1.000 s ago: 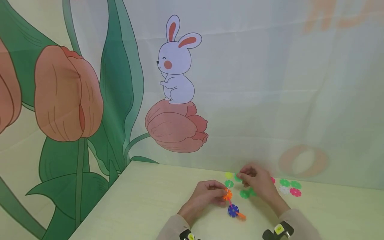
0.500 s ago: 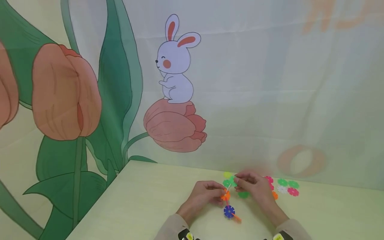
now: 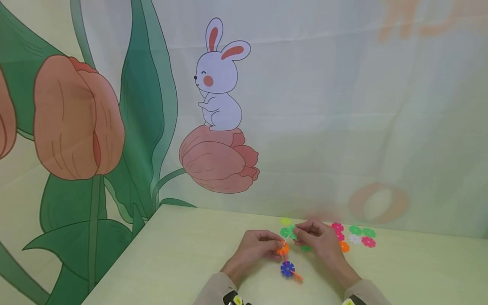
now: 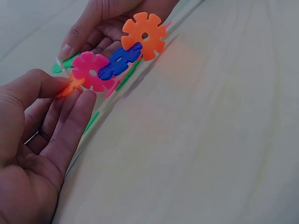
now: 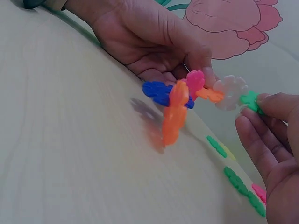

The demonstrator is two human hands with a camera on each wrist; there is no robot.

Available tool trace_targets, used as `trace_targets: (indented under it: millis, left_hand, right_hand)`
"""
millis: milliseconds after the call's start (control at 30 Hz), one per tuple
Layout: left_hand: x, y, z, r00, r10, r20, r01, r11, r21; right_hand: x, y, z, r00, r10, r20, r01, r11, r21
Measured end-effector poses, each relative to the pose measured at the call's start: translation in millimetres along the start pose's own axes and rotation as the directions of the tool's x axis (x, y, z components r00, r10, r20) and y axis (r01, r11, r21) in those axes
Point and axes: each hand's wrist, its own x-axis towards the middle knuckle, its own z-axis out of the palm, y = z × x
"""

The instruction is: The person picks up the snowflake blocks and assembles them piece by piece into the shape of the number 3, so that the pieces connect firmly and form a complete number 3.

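Observation:
A chain of notched plastic snowflake discs hangs between the two hands. My left hand (image 3: pixel 255 250) pinches an orange disc (image 5: pixel 210 94) of the chain between thumb and fingers. On one side of it a pink disc (image 4: pixel 88 65), a blue disc (image 3: pixel 287 269) and an end orange disc (image 4: pixel 156 39) are joined in a row. A white disc (image 5: pixel 231 91) stands on its other side. My right hand (image 3: pixel 318 241) pinches a green disc (image 5: pixel 252 101) at the white disc's edge; how deep their slots engage I cannot tell.
Loose discs lie on the pale table (image 3: pixel 190 254) behind and right of the hands: a yellow disc (image 3: pixel 286 221), an orange disc (image 3: pixel 344 246), a white disc (image 3: pixel 354 239), and several pink and green ones. A printed cloth backdrop (image 3: pixel 305 127) rises at the table's far edge.
My right hand has come left and down, bringing the green disc to the white disc. The left hand keeps its pinch on the chain. The head view has shifted slightly right.

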Motion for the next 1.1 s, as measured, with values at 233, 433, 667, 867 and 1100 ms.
trace_targets:
  millis: [233,433,667,867,1100]
  left_hand:
    - [0.1,0.0,-3.1,1.0,-0.008,-0.002,0.008,1.0,-0.013]
    - [0.5,-0.8,-4.1,1.0,0.0,0.007,0.0,0.999,-0.035]
    - [0.7,-1.8,-3.6,1.0,0.011,0.013,-0.01,0.999,-0.051]
    - [0.9,-1.6,-3.2,1.0,0.015,0.01,-0.014,0.999,-0.045]
    - [-0.3,-1.4,-3.1,1.0,0.017,0.011,-0.016,0.999,-0.041]
  right_hand:
    - [-2.0,-0.4,2.5,1.0,0.007,0.01,-0.007,1.0,0.015]
    - [-2.0,1.1,4.1,1.0,0.0,0.02,0.0,0.999,0.039]
    - [-2.9,2.0,4.4,1.0,0.0,0.018,0.0,0.999,0.047]
    - [-3.5,1.3,4.8,1.0,0.007,0.021,-0.008,0.998,0.057]
    - [-4.1,0.7,4.9,1.0,0.002,0.031,-0.005,0.996,0.085]
